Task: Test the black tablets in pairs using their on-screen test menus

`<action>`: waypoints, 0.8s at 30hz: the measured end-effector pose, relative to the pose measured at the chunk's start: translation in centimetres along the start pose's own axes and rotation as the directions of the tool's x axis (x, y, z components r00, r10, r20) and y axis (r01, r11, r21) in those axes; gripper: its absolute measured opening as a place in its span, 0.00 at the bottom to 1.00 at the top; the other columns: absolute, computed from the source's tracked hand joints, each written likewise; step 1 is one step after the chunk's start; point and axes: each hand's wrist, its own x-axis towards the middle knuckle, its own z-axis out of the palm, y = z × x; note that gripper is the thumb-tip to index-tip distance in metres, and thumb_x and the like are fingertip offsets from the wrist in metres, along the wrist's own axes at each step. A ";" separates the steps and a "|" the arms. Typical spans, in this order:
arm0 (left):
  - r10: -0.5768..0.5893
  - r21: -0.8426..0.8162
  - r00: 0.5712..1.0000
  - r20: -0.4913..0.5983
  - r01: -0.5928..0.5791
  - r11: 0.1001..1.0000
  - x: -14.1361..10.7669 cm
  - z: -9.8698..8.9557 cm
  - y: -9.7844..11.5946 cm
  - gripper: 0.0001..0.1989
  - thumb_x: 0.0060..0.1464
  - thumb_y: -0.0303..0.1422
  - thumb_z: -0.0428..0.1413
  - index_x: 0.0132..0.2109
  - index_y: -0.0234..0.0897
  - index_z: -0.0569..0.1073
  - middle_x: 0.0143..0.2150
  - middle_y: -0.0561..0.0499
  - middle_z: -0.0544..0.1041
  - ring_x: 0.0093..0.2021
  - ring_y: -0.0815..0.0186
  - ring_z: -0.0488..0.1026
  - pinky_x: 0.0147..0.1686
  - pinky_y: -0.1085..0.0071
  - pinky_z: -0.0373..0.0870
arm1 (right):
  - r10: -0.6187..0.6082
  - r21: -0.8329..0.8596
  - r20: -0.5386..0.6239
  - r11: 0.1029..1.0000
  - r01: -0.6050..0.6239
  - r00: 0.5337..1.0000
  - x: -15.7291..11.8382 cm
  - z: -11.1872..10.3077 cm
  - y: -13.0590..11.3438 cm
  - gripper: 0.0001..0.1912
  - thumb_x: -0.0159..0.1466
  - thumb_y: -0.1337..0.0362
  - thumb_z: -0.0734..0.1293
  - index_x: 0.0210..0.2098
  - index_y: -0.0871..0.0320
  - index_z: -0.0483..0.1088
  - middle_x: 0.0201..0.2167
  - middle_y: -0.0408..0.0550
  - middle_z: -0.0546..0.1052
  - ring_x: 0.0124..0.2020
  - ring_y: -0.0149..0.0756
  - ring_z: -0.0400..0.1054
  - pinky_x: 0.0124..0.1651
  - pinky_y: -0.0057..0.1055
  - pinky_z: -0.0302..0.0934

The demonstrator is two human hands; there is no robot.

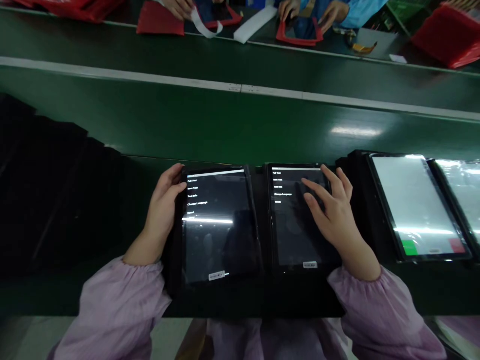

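Two dark tablets lie side by side in front of me, each showing a white text menu. My left hand (165, 202) grips the upper left edge of the left tablet (221, 240), with the thumb on its front border. Over the right tablet (288, 235) my right hand (333, 200) is open, its fingers apart. The index fingertip is at or just above the screen near the menu lines, and another finger reaches the top right corner. Whether the index finger touches the glass I cannot tell. Both tablets carry a small white label at the bottom.
At the right are a tablet with a white screen (416, 200) and part of another (463, 190). Dark boxes or cases (48, 195) stand at the left. Beyond the green bench (210, 115), other people's hands (333, 15) handle devices with red sleeves (161, 20).
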 end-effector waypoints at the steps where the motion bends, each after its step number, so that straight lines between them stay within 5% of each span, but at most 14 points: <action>1: -0.016 -0.014 1.000 -0.010 0.016 1.000 -0.1 0.1 0.2 0.17 0.54 0.34 0.68 0.52 0.47 0.83 0.57 0.55 0.84 0.76 0.44 0.64 0.82 0.44 0.46 | -0.006 -0.004 0.003 1.000 0.006 1.000 0.1 0.2 0.0 0.23 0.79 0.49 0.60 0.60 0.50 0.81 0.74 0.59 0.69 0.79 0.67 0.52 0.76 0.76 0.51; 12: -0.057 -0.079 0.996 -0.069 0.052 0.995 0.4 0.4 0.4 0.18 0.47 0.36 0.66 0.48 0.43 0.84 0.55 0.45 0.85 0.67 0.47 0.73 0.76 0.48 0.60 | -0.031 0.088 -0.090 0.995 0.039 0.995 -0.8 -1.6 0.0 0.17 0.79 0.56 0.64 0.50 0.49 0.86 0.66 0.52 0.79 0.73 0.61 0.65 0.71 0.69 0.65; 17: -0.111 -0.120 0.992 -0.059 0.103 0.987 0.6 0.2 0.7 0.23 0.40 0.36 0.69 0.47 0.42 0.83 0.57 0.43 0.83 0.70 0.44 0.70 0.78 0.45 0.54 | -0.065 0.125 -0.080 0.989 0.075 0.995 -1.5 -1.8 -0.5 0.16 0.78 0.61 0.65 0.48 0.49 0.87 0.64 0.50 0.81 0.73 0.58 0.66 0.70 0.64 0.69; 24: -0.054 -0.049 0.988 0.144 0.062 0.997 1.9 -2.0 -0.9 0.33 0.38 0.34 0.71 0.56 0.42 0.80 0.63 0.42 0.79 0.75 0.39 0.62 0.79 0.38 0.50 | -0.058 0.093 -0.042 0.994 0.062 0.997 -1.6 -1.4 -0.5 0.18 0.79 0.59 0.62 0.54 0.49 0.85 0.70 0.51 0.76 0.77 0.61 0.59 0.73 0.71 0.62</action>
